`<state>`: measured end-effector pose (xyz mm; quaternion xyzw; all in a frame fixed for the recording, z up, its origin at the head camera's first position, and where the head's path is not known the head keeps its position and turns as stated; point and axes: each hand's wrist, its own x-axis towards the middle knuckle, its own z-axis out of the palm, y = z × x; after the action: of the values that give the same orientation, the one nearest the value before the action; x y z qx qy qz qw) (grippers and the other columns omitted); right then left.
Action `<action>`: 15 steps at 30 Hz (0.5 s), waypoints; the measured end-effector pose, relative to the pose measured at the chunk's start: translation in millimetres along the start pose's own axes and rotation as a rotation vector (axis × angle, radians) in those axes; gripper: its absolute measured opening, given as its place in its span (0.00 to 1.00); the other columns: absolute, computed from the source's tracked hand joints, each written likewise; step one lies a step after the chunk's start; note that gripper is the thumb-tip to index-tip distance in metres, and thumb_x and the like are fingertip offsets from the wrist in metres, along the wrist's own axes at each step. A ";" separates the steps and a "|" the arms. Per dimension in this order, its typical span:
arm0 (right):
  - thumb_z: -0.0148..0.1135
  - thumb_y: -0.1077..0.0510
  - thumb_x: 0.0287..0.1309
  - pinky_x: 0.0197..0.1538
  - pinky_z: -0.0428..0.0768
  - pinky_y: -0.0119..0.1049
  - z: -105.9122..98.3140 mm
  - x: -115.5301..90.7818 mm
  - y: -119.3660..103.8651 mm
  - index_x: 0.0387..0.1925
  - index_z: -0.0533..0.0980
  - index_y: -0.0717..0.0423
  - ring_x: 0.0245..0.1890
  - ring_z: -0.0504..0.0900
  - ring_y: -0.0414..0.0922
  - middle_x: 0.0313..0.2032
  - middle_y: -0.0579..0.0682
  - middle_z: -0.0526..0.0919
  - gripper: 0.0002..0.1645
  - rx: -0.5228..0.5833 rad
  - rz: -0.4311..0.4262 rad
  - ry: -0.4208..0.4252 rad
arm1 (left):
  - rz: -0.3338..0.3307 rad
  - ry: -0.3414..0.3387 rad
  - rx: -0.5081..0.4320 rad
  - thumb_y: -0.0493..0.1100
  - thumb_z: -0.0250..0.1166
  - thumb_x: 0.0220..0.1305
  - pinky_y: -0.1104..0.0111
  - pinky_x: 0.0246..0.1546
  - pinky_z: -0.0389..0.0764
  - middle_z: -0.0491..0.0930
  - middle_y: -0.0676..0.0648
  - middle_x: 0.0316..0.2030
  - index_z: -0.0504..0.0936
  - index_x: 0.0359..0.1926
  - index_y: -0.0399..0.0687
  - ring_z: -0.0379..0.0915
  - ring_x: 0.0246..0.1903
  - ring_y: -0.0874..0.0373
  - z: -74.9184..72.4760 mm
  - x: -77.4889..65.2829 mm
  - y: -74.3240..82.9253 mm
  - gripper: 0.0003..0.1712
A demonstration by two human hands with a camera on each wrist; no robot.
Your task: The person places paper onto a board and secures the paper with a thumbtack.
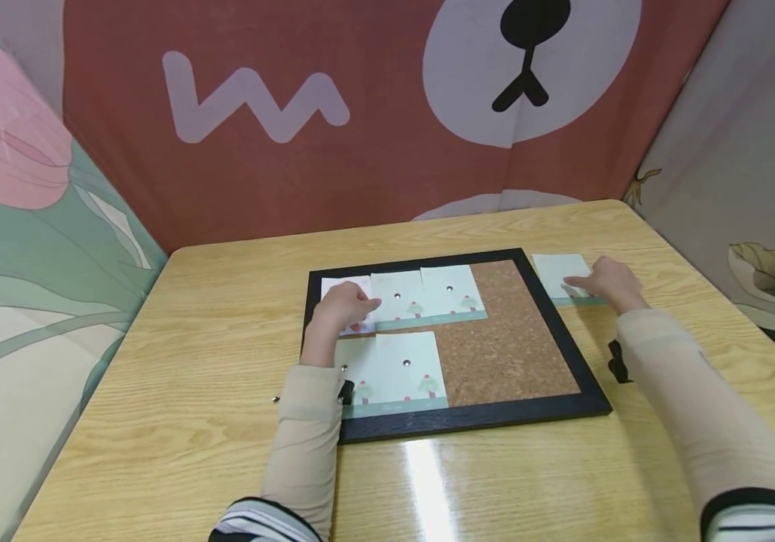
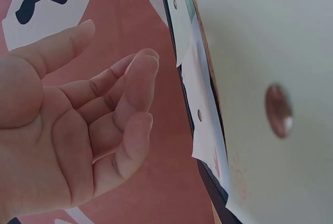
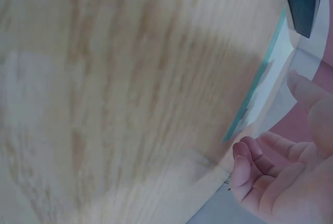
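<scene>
A cork board (image 1: pixel 502 354) in a black frame lies on the table, bearing several printed paper sheets fixed with round metal thumbtacks. Over the pinkish sheet (image 1: pixel 364 286) at its upper left hovers my left hand (image 1: pixel 343 307); the left wrist view shows its fingers loosely bent, with nothing between them and apart from the paper. Right of the board, my right hand (image 1: pixel 609 283) reaches over a loose pale sheet (image 1: pixel 555 272) with a green lower edge. In the right wrist view its thumb and fingers are spread apart near that sheet, holding nothing.
Pale green sheets (image 1: pixel 397 290) overlap along the board's top row, and more sheets (image 1: pixel 409 376) sit in the lower row. A small thumbtack (image 1: pixel 275 399) lies on the wooden table (image 1: pixel 224 316), left of the board. A printed red cloth (image 1: pixel 258 181) hangs behind.
</scene>
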<state>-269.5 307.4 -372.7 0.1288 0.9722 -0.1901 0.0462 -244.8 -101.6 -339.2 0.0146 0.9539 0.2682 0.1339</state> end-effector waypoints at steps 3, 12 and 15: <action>0.58 0.39 0.50 0.20 0.58 0.34 3.4 0.4 1.3 0.16 0.56 0.57 0.16 0.55 0.41 0.15 0.47 0.55 0.31 -0.011 0.028 -0.024 | 0.004 0.002 0.006 0.52 0.57 0.60 0.65 0.27 0.68 0.78 0.43 0.26 0.78 0.36 0.40 0.75 0.25 0.52 0.5 -0.3 0.2 0.18; 0.59 0.39 0.49 0.24 0.60 0.37 9.5 3.1 1.0 0.19 0.60 0.59 0.21 0.60 0.46 0.19 0.51 0.58 0.30 -0.039 0.055 -0.046 | -0.015 -0.006 0.001 0.53 0.57 0.61 0.66 0.26 0.67 0.77 0.44 0.25 0.78 0.36 0.41 0.74 0.25 0.52 1.2 -0.7 -0.3 0.18; 0.59 0.40 0.50 0.25 0.61 0.38 7.6 3.9 0.2 0.22 0.63 0.63 0.23 0.61 0.47 0.20 0.53 0.60 0.29 -0.035 0.069 -0.067 | -0.010 -0.002 0.010 0.52 0.56 0.61 0.66 0.26 0.67 0.77 0.43 0.25 0.78 0.35 0.40 0.73 0.25 0.53 1.4 -0.4 -0.6 0.18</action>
<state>-272.9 305.7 -380.4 0.1550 0.9682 -0.1756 0.0877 -244.1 -101.4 -340.6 0.0109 0.9551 0.2628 0.1363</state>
